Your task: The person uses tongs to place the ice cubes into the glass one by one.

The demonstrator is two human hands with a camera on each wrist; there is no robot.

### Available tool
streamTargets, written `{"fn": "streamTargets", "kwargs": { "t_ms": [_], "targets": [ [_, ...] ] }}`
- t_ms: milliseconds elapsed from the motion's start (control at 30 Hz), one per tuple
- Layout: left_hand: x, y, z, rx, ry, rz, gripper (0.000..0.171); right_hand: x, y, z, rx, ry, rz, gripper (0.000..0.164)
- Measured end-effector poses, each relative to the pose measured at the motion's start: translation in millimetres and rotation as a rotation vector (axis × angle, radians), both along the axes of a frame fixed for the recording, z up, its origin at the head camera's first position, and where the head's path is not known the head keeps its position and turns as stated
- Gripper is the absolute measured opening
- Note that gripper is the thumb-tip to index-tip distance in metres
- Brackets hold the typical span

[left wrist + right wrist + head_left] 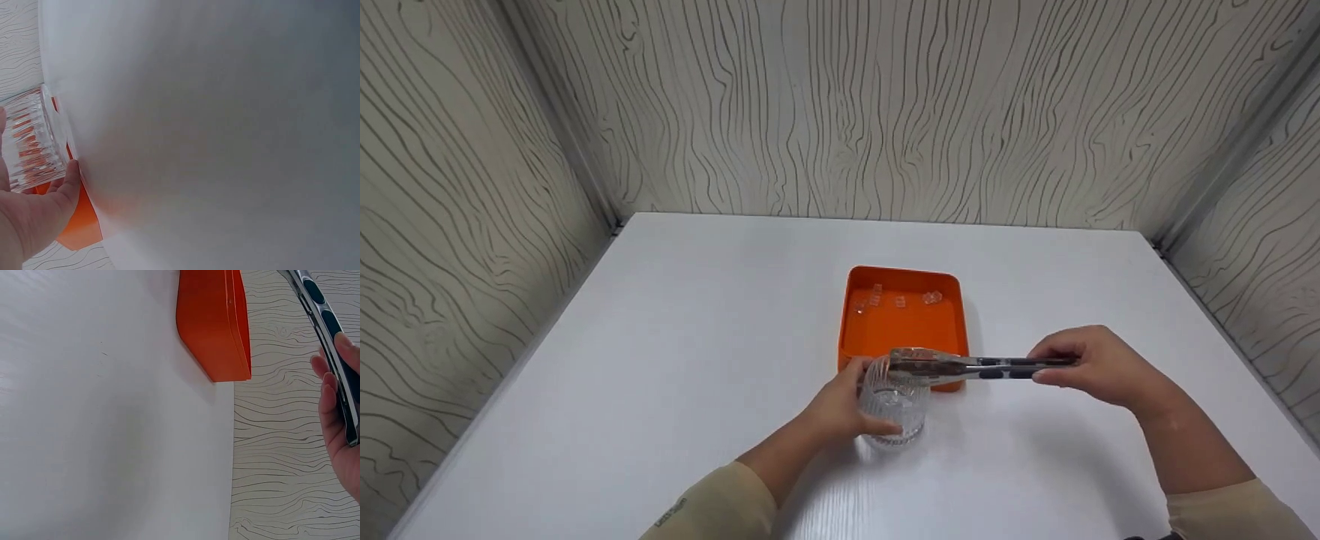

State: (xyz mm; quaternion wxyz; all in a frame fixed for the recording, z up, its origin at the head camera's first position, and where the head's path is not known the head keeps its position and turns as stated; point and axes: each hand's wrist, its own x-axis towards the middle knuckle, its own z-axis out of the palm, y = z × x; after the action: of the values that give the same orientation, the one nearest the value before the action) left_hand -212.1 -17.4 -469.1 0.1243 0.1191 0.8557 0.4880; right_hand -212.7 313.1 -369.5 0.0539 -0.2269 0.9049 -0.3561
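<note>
My left hand point(834, 409) grips a clear ribbed glass point(906, 420) at its side, in front of the orange tray. Clear matter shows low inside the glass point(34, 140). My right hand point(1099, 367) holds metal tongs point(937, 367) by their dark-padded handles, with the arms pressed close together. The tongs lie nearly level, and their head overlaps the glass's rim in the head view. I cannot tell whether the tongs hold something. The right wrist view shows the thumb and fingers round the tongs' handle point(332, 323).
Behind the glass stands the square orange tray point(911, 330). Several small clear cubes point(932, 298) lie towards its back. The white table point(720, 315) extends around it, with wood-patterned panels point(840, 112) at the back and both sides.
</note>
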Motion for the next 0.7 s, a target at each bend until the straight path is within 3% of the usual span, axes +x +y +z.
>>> {"fn": "streamTargets", "kwargs": {
  "t_ms": [500, 700],
  "targets": [
    [-0.3, 1.1, -0.4, -0.014, -0.019, 0.009, 0.082, -1.0, -1.1, 0.7, -0.022, 0.007, 0.011, 0.014],
    [-0.4, 1.8, -0.9, -0.019, -0.022, 0.015, 0.082, -1.5, -1.7, 4.5, 0.014, 0.009, -0.026, 0.013]
  ]
}}
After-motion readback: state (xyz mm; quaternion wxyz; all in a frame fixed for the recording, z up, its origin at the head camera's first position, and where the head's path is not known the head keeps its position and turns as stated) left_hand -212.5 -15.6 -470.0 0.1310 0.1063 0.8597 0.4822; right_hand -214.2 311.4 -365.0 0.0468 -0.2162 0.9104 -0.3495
